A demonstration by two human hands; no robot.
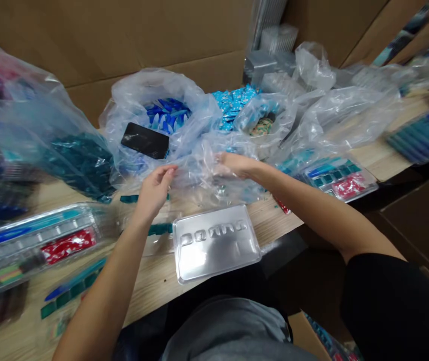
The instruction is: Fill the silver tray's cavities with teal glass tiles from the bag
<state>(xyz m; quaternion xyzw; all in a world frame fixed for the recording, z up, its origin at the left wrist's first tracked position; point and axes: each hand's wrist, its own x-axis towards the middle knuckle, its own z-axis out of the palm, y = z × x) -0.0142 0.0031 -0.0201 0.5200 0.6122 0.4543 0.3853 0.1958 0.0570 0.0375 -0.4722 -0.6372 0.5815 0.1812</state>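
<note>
My left hand (pixel 155 189) pinches the near edge of a clear plastic bag (pixel 199 168) that lies crumpled at the middle of the wooden table (pixel 154 281). My right hand (pixel 235 164) grips the same bag from its right side, fingers curled into the film. Just in front of both hands lies a clear moulded plastic tray (pixel 216 243) with a row of small pockets, nothing in it. A few teal pieces (pixel 160 229) lie on the table beside my left wrist.
Behind the hands stand open bags of blue pieces (pixel 167 116) and light-blue packets (pixel 233 103), with a black phone (pixel 146 141) on one. Filled trays lie at left (pixel 37 245) and right (pixel 335 178). A dark-teal bag (pixel 81 163) sits left; cardboard walls the back.
</note>
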